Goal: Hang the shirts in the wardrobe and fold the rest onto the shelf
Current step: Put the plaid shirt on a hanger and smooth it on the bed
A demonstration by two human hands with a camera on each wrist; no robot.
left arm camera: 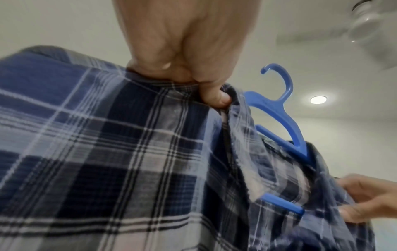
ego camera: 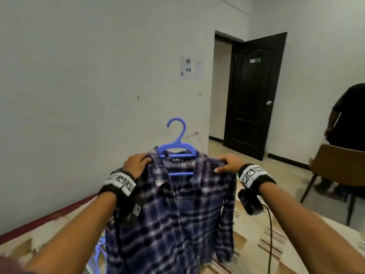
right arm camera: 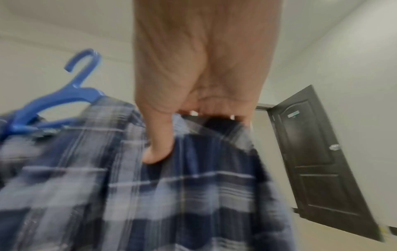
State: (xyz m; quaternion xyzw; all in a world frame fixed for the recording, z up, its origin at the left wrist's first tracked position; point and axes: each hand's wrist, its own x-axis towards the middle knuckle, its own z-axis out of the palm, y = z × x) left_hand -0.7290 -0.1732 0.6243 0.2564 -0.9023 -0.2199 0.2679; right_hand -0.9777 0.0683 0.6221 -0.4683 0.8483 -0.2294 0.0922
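We note the left hand gripping the plaid shirt at one shoulder, fingers curled over the fabric, thumb tucked beneath in the left wrist view. The right hand grips the other shoulder, thumb pressed along the cloth. The shirt hangs on a blue hanger, centre of frame, above a patterned bed. Right wrist view is motion-blurred. A second hanger at lower left is mostly hidden. At the right edge, a cut-off person.
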